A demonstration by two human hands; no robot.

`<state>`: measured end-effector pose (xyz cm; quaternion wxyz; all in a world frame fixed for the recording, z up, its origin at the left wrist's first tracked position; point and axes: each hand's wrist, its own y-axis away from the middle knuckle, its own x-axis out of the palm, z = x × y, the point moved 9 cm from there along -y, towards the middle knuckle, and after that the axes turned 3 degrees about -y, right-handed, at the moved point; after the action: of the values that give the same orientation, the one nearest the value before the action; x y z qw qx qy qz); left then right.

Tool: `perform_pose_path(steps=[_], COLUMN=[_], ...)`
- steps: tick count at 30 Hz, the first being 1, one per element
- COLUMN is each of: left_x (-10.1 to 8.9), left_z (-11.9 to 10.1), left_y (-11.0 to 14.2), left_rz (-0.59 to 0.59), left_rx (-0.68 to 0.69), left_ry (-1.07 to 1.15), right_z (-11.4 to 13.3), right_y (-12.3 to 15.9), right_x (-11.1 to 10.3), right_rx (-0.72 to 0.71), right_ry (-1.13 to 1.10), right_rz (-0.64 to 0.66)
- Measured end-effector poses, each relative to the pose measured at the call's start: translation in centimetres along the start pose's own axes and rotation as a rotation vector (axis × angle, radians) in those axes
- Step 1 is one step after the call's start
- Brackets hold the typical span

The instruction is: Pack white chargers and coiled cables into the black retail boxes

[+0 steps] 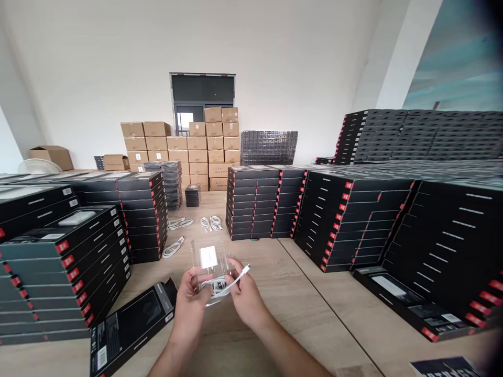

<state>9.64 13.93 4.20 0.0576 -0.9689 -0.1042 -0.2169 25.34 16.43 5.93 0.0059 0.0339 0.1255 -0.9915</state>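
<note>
1. Wood table (275,293), box stacks (326,220) both sides, cartons (196,152) behind.
2. Bare wood before me; seam at right.
3. My left (192,290) and right (241,288) fingers grip tray (198,252), cable (220,287) midair.

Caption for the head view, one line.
Both hands hold a clear tray with white charger and coiled cable amid stacked black boxes.

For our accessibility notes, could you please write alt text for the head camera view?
Two bare hands, left and right, hold a clear plastic tray with a white charger and a coiled white cable above a wooden table. Stacks of black boxes stand on both sides, with brown cartons behind.
</note>
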Motion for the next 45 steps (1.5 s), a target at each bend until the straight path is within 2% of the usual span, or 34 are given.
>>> perform_pose_path(steps=[3,5,8,12,17,21,22,24,27,30,35,40,45], left_x=[0.6,0.3,-0.2,0.3,2.6,3.2,2.9,1.8,0.0,-0.6,0.5,1.7,2.5], left_z=[0.1,0.4,0.5,0.7,-0.3,-0.3,-0.3,-0.4,-1.0,-1.6,-2.0,-1.9,-1.4], left_y=[0.1,-0.1,-0.3,-0.1,0.7,1.1,1.1,0.6,-0.2,-0.6,-0.1,0.6,1.0], left_rz=[0.076,0.065,0.031,0.071,0.23,0.36,0.36,0.276,0.11,0.043,0.106,0.138,0.186], left_rx=[-0.056,-0.094,-0.1,-0.105,-0.07,-0.22,-0.257,-0.281,-0.221,-0.156,-0.101,-0.076,-0.026], left_ry=[0.028,0.055,0.069,0.08,0.066,0.097,0.11,0.156,0.234,0.248,0.238,0.209,0.173], right_z=[-1.4,-2.0,-2.0,-1.5,0.7,2.0,1.9,1.4,0.6,0.8,1.0,0.8,3.1], right_y=[0.3,0.9,1.6,1.1,0.2,1.0,1.3,1.7,1.5,1.0,0.9,1.0,1.3], right_x=[0.0,0.6,0.9,1.1,1.1,2.2,2.6,2.8,1.5,-0.2,-0.5,-0.8,-0.5], right_rx=[0.192,0.326,0.401,0.3,0.058,-0.041,-0.031,0.036,0.16,0.189,0.151,0.09,-0.049], right_ry=[-0.189,-0.343,-0.494,-0.383,-0.09,-0.032,-0.035,-0.058,-0.126,-0.189,-0.296,-0.259,-0.207], right_rz=[0.085,0.199,0.261,0.197,0.131,0.254,0.299,0.323,0.2,0.055,-0.055,-0.181,-0.203])
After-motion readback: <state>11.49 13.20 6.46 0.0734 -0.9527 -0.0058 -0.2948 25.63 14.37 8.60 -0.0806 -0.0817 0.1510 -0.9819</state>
